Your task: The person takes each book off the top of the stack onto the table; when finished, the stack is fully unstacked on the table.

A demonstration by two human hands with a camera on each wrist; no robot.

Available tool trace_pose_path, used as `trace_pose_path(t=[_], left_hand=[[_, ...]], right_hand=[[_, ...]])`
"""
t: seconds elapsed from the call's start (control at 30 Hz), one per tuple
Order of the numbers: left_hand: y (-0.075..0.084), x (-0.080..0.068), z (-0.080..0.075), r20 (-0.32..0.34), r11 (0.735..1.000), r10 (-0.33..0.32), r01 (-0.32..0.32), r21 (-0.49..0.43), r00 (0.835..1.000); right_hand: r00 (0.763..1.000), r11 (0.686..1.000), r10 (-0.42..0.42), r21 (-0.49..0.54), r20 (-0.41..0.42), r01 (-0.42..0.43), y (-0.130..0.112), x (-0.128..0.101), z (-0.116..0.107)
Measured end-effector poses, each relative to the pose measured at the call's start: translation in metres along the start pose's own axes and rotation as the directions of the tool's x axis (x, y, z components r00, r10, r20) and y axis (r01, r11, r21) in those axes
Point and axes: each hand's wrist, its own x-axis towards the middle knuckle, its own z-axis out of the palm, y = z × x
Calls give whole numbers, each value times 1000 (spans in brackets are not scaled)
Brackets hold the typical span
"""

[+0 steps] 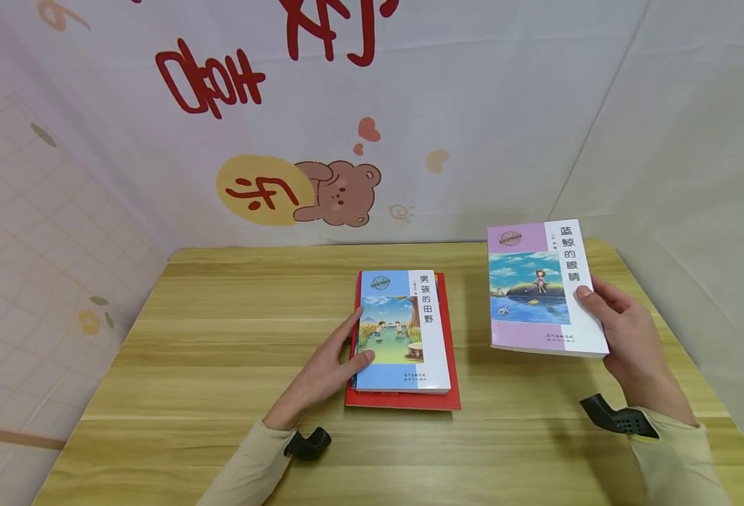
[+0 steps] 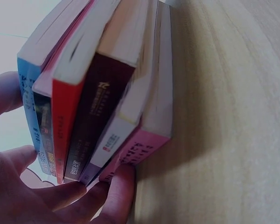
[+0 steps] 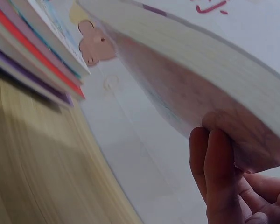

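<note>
My right hand (image 1: pixel 638 337) grips a pink-and-white paperback book (image 1: pixel 530 288) by its right edge, thumb on the front cover. The book is held up over the right side of the table, and its shadow falls on the wood. In the right wrist view my fingers (image 3: pixel 217 168) press its underside. At the table's middle lies a stack of several books, topped by a blue-and-white book (image 1: pixel 435 330). My left hand (image 1: pixel 324 365) rests against the stack's left side, thumb on the top cover, fingertips on the spines. Below it show a red book (image 2: pixel 65 116) and, lowest, a pink-spined book (image 2: pixel 142 147).
The wooden table (image 1: pixel 220 316) reaches back to a white cloth backdrop (image 1: pixel 473 91) with red characters and a printed bear (image 1: pixel 347 193). More printed cloth (image 1: pixel 17 232) hangs along the left side. A black wrist mount (image 1: pixel 621 418) sits on my right sleeve.
</note>
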Motion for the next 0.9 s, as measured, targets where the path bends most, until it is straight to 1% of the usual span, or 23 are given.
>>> trace_pose_path(t=[0.17, 0.3, 0.47, 0.6, 0.7, 0.9], left_hand=[[0, 0, 0, -6, 1000, -9, 9, 0, 1000], [-2, 1, 1, -13, 1000, -17, 17, -8, 1000], [-3, 1, 0, -15, 1000, -20, 20, -5, 1000], [-3, 0, 0, -12, 1000, -18, 18, 4, 1000], [-5, 1, 0, -13, 1000, -13, 13, 5, 1000], [-6, 1, -1, -5, 1000, -12, 11, -10, 1000]], right_hand=[[1000, 999, 17, 29, -14, -17, -1, 8, -20], [999, 999, 29, 13, -18, -29, 0, 16, -36], [998, 998, 56, -37, -23, -57, 0, 27, -54], [996, 993, 72, -92, -48, -76, 0, 38, -66], [995, 987, 80, -137, -68, -89, 0, 46, -75], [991, 972, 110, -202, -75, -123, 3, 61, -91]])
